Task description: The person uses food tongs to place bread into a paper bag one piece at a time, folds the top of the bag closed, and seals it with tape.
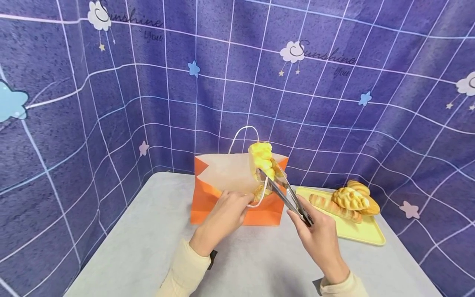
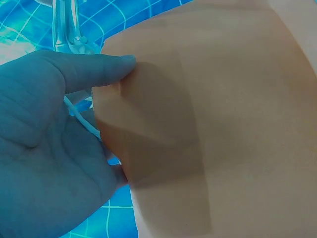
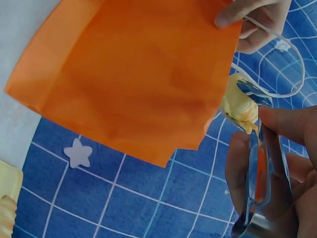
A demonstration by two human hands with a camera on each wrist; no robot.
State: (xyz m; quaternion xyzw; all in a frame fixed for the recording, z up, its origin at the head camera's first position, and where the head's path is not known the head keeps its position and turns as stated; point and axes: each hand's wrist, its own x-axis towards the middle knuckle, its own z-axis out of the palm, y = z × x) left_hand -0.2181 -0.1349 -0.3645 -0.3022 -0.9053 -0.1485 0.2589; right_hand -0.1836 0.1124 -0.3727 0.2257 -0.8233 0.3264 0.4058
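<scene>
My left hand (image 1: 226, 212) pinches the front rim of an orange paper bag (image 1: 265, 216) with a white inside and white cord handles. In the left wrist view, the thumb of the left hand (image 2: 44, 129) presses on the bag's paper edge. Metal tongs (image 1: 293, 202) are gripped in my right hand (image 1: 320, 235). Their tips clamp a yellow braided-looking bread (image 1: 261, 152) above the right part of the bag's mouth. A front cord handle (image 1: 264, 194) hangs near the tongs. A golden piece (image 1: 259, 192), partly hidden, shows beside the left fingers.
On the right of the table stands a yellow tray (image 1: 365, 235) bearing several breads, among them a long one (image 1: 334, 208) and a braided one (image 1: 350, 198). A blue-purple curtain (image 1: 222, 95) with grid lines surrounds the white table (image 1: 141, 247).
</scene>
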